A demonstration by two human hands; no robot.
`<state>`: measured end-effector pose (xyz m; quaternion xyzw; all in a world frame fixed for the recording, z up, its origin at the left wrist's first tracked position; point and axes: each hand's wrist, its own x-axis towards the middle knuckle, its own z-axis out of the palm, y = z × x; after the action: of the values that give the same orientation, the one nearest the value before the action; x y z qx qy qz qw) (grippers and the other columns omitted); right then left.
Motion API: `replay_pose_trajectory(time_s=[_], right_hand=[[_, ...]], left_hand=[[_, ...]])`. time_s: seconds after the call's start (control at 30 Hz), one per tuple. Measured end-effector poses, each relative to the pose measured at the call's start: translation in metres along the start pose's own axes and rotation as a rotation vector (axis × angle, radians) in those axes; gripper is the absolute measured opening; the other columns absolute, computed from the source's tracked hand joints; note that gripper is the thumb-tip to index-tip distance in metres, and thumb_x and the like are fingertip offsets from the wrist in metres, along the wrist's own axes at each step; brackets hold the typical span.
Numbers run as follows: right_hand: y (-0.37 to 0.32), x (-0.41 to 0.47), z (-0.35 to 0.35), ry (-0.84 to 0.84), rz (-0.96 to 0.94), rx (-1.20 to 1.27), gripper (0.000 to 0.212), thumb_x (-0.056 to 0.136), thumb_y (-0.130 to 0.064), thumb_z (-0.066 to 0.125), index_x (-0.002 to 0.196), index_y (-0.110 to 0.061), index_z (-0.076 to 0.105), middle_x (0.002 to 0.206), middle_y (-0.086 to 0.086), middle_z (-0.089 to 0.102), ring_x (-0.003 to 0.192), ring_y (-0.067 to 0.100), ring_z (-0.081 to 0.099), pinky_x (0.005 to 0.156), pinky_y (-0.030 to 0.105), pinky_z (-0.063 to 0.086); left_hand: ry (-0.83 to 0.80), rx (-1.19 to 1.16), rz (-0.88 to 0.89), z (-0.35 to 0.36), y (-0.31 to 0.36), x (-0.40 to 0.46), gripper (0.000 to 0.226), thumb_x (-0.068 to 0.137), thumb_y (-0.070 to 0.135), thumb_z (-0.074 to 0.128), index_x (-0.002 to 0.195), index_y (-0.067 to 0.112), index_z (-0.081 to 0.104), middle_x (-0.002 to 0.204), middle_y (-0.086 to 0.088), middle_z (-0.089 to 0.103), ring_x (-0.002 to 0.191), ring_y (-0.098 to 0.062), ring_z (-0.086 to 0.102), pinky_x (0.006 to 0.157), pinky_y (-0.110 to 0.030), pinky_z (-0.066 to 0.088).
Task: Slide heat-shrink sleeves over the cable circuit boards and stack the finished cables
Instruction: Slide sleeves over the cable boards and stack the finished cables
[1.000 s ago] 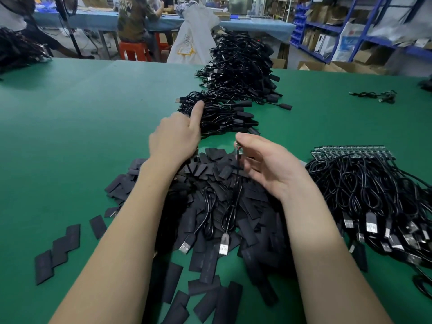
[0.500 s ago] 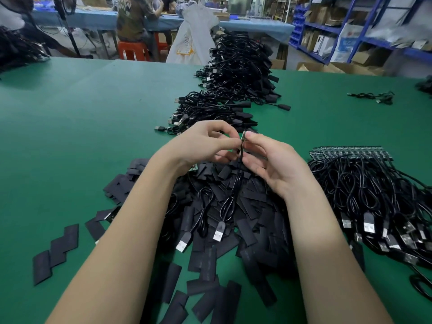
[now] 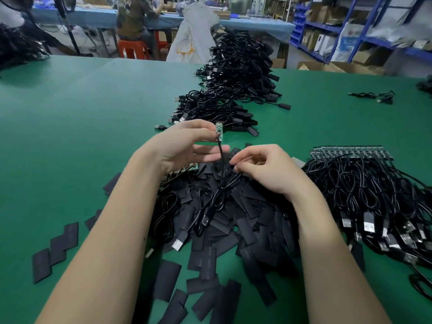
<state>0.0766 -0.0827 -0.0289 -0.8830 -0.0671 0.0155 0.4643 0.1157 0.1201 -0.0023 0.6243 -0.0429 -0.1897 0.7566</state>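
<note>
My left hand point(image 3: 187, 146) pinches a small green circuit board point(image 3: 219, 130) upright by its lower end, and its black cable point(image 3: 221, 183) hangs down onto the pile. My right hand point(image 3: 264, 168) hovers just right of that cable with fingers curled; its fingertips pinch something black at the sleeve pile, which I cannot make out. A heap of flat black heat-shrink sleeves point(image 3: 233, 218) lies under both hands. Unsleeved cables with bare boards point(image 3: 364, 190) are bundled at the right. Finished sleeved cables point(image 3: 217, 108) are stacked behind my hands.
A larger heap of black cables point(image 3: 240, 57) stands at the table's far edge. One stray cable point(image 3: 374, 95) lies far right. Loose sleeves point(image 3: 53, 249) are scattered at the left on the green table point(image 3: 81, 127). A seated person point(image 3: 133, 22) works at a blue table behind.
My left hand came back from the finished stack, met my right hand, and has raised the circuit board up. My right hand has dropped lower toward the sleeve pile.
</note>
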Motion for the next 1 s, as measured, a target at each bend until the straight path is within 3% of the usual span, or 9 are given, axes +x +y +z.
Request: replay_pose_trajectory(time_s=[0.1,0.2,0.3,0.4,0.53,0.7,0.8,0.9,1.0], right_hand=[[-0.002,0.000,0.001,-0.114,-0.004,-0.081,0.028,0.093,-0.013,0.067,0.086,-0.037,0.079,0.087,-0.015,0.077,0.090,0.001,0.069,0.091,0.031,0.054],[-0.003,-0.001,0.001,-0.181,-0.007,-0.125,0.050,0.094,0.000,0.052,0.080,-0.042,0.076,0.091,-0.013,0.078,0.098,0.003,0.070,0.100,0.038,0.053],[-0.004,0.001,0.002,-0.237,-0.010,-0.196,0.055,0.092,0.000,0.052,0.083,-0.050,0.071,0.092,-0.016,0.074,0.081,-0.010,0.063,0.084,0.024,0.053],[-0.006,0.003,0.006,-0.263,-0.020,-0.275,0.038,0.091,-0.014,0.068,0.086,-0.053,0.071,0.092,-0.015,0.066,0.057,-0.015,0.050,0.062,0.014,0.037],[-0.007,0.003,0.005,-0.244,-0.031,-0.299,0.028,0.087,-0.021,0.074,0.079,-0.048,0.070,0.098,-0.014,0.065,0.056,-0.017,0.048,0.062,0.015,0.035],[-0.007,0.000,0.001,-0.221,-0.019,-0.247,0.018,0.083,-0.019,0.077,0.079,-0.036,0.074,0.100,-0.009,0.072,0.052,-0.012,0.049,0.058,0.013,0.034],[-0.007,0.000,-0.002,-0.211,-0.031,-0.248,0.019,0.083,-0.018,0.077,0.075,-0.034,0.072,0.079,-0.020,0.070,0.052,-0.012,0.050,0.055,0.009,0.034],[-0.005,-0.003,-0.006,-0.195,-0.078,-0.220,0.018,0.087,-0.016,0.075,0.077,-0.031,0.071,0.052,-0.031,0.057,0.052,-0.017,0.051,0.053,0.002,0.036],[-0.005,-0.004,-0.010,-0.155,-0.118,-0.195,0.019,0.090,-0.015,0.073,0.084,-0.033,0.071,0.064,-0.028,0.062,0.055,-0.018,0.051,0.054,0.006,0.035]], left_hand=[[-0.024,-0.022,-0.002,-0.009,0.003,-0.003,0.017,0.097,0.000,0.058,0.087,0.014,0.062,0.079,-0.001,0.068,0.080,-0.023,0.076,0.069,-0.031,0.061],[-0.013,0.023,-0.001,-0.011,0.001,-0.003,0.019,0.098,0.000,0.055,0.088,0.015,0.059,0.071,0.001,0.066,0.069,-0.017,0.072,0.061,-0.027,0.059],[-0.011,0.068,0.015,-0.010,-0.001,0.000,0.027,0.098,-0.004,0.051,0.082,0.018,0.053,0.073,-0.002,0.057,0.062,-0.015,0.066,0.056,-0.026,0.054],[-0.023,0.125,0.030,-0.009,-0.002,0.002,0.029,0.096,-0.006,0.045,0.080,0.016,0.055,0.082,-0.003,0.053,0.063,-0.014,0.064,0.060,-0.024,0.054],[-0.032,0.139,0.030,-0.009,-0.004,0.003,0.021,0.098,0.004,0.052,0.082,0.017,0.057,0.087,-0.002,0.054,0.066,-0.015,0.064,0.068,-0.024,0.055],[-0.036,0.156,0.027,-0.008,-0.005,0.005,0.022,0.098,0.000,0.051,0.082,0.015,0.056,0.090,-0.003,0.055,0.068,-0.015,0.064,0.072,-0.027,0.052],[-0.032,0.155,0.022,-0.007,-0.006,0.006,0.023,0.099,0.001,0.051,0.083,0.016,0.057,0.093,-0.004,0.055,0.067,-0.014,0.064,0.069,-0.025,0.054],[-0.035,0.161,0.023,-0.005,-0.007,0.005,0.023,0.099,0.001,0.050,0.082,0.016,0.057,0.091,-0.004,0.055,0.067,-0.014,0.064,0.067,-0.024,0.054],[-0.042,0.152,0.021,-0.002,-0.007,0.005,0.023,0.098,0.000,0.051,0.082,0.015,0.056,0.087,-0.002,0.054,0.065,-0.014,0.064,0.063,-0.022,0.054]])
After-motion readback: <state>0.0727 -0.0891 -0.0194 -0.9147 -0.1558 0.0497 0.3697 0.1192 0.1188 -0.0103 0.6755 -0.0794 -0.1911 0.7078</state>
